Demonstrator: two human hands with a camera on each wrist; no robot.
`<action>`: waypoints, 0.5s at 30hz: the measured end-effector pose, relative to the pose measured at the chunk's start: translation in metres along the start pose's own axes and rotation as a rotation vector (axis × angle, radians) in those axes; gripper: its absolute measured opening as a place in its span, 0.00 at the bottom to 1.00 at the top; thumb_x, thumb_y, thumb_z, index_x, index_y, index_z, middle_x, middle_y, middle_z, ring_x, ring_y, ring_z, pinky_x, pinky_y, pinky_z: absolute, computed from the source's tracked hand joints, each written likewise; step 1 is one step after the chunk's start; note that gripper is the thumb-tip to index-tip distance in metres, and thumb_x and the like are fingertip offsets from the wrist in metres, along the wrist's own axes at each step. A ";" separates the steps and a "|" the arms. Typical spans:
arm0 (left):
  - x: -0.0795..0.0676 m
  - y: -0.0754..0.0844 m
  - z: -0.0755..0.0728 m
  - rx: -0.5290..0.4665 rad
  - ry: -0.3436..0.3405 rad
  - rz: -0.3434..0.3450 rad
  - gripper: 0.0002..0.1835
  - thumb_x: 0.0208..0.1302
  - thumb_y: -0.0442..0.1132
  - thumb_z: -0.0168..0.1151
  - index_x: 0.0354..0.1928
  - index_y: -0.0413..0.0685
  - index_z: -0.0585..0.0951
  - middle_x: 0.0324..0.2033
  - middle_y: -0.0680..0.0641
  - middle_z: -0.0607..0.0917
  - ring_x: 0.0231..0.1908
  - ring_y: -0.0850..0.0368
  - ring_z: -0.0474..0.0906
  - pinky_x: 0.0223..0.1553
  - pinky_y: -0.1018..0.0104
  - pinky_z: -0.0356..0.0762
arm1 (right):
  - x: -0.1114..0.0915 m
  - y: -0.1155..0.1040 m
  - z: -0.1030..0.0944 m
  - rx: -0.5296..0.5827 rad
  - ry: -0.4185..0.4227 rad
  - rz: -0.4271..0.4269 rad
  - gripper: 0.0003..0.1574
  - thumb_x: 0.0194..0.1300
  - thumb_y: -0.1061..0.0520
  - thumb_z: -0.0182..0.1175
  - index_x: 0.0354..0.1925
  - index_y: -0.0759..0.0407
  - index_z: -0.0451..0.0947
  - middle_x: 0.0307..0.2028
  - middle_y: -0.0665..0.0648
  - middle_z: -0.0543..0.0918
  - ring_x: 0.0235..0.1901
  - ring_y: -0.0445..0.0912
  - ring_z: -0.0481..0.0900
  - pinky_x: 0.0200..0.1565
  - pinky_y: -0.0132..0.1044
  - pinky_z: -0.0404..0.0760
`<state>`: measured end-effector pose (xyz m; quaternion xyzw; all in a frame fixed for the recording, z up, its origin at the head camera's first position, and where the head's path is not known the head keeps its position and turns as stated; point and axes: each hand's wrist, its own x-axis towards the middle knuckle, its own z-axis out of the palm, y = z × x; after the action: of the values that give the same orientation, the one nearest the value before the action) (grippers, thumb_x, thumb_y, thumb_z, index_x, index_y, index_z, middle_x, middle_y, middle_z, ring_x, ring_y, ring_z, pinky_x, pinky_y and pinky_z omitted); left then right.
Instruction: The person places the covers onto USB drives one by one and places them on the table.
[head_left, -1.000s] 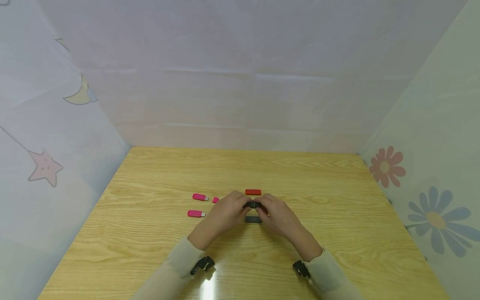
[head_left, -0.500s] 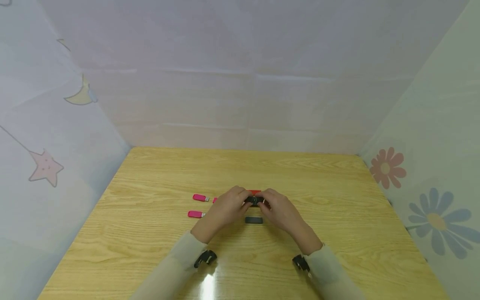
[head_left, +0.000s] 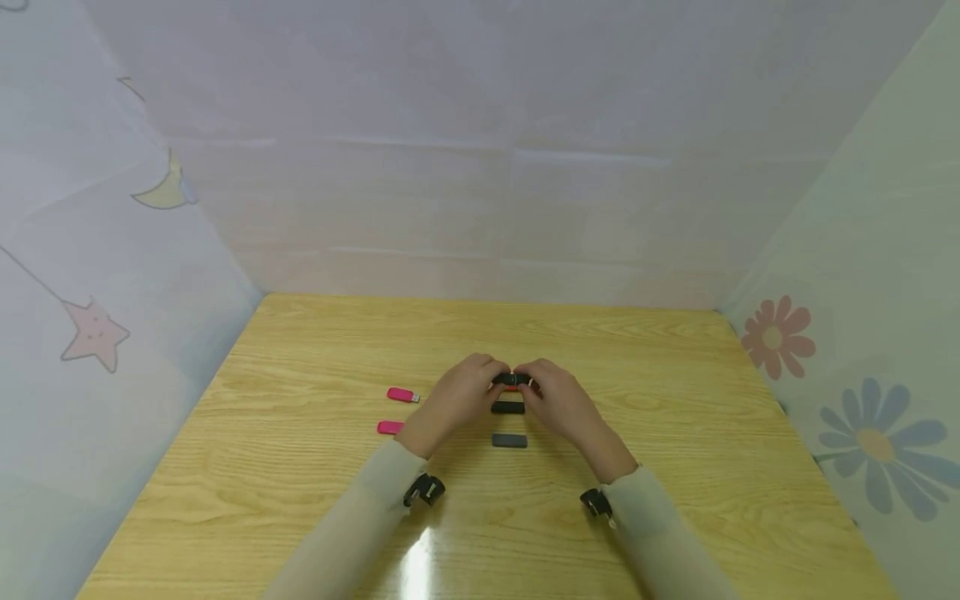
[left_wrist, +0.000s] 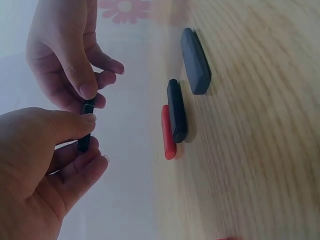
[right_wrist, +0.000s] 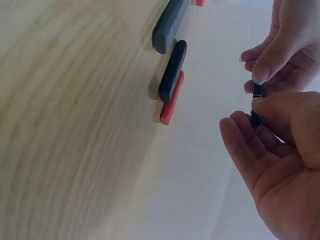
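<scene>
Both hands hold one small black USB stick [head_left: 512, 379] level between them, over the middle of the table. My left hand [head_left: 461, 398] pinches its left end between thumb and fingers, and my right hand [head_left: 561, 404] pinches the right end. A thin pale line crosses the stick where the fingertips nearly meet; whether its cap is seated cannot be told. Under and in front of the hands lie a red stick [left_wrist: 168, 132], a black stick [head_left: 508, 407] and a dark grey stick [head_left: 510, 441], roughly parallel.
Left of the left hand lie two pink USB sticks: the far one [head_left: 402, 395] shows its bare metal plug, while the near one [head_left: 391, 427] is partly covered by the wrist. The wooden table [head_left: 660, 367] meets a pale cloth wall [head_left: 495, 208] at the back.
Both hands have moved away from the body with the black stick between them. The black stick on the table now shows uncovered, while the small pink cap is hidden by my left hand.
</scene>
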<state>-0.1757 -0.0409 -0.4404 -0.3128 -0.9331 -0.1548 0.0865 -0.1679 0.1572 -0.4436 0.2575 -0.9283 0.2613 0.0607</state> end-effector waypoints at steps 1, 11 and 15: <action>0.002 -0.001 0.001 -0.010 -0.012 -0.013 0.11 0.72 0.40 0.64 0.52 0.46 0.84 0.45 0.49 0.86 0.46 0.56 0.80 0.49 0.67 0.82 | 0.002 0.000 0.000 0.003 -0.003 0.005 0.15 0.70 0.61 0.63 0.54 0.61 0.82 0.44 0.56 0.83 0.33 0.43 0.77 0.33 0.36 0.80; 0.019 -0.010 0.007 -0.058 -0.072 -0.109 0.10 0.74 0.39 0.61 0.52 0.47 0.84 0.44 0.50 0.85 0.46 0.56 0.81 0.51 0.64 0.81 | 0.019 0.012 0.005 -0.008 -0.028 0.036 0.15 0.72 0.62 0.61 0.55 0.63 0.81 0.45 0.59 0.83 0.37 0.47 0.80 0.39 0.42 0.83; 0.025 -0.012 0.009 -0.041 -0.080 -0.113 0.10 0.73 0.40 0.61 0.52 0.47 0.84 0.44 0.50 0.85 0.46 0.56 0.80 0.51 0.65 0.81 | 0.025 0.013 0.006 -0.003 -0.046 0.066 0.14 0.73 0.61 0.60 0.54 0.62 0.81 0.45 0.59 0.83 0.36 0.48 0.79 0.39 0.43 0.82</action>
<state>-0.2031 -0.0331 -0.4455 -0.2674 -0.9486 -0.1660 0.0336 -0.1957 0.1530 -0.4487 0.2324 -0.9379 0.2557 0.0311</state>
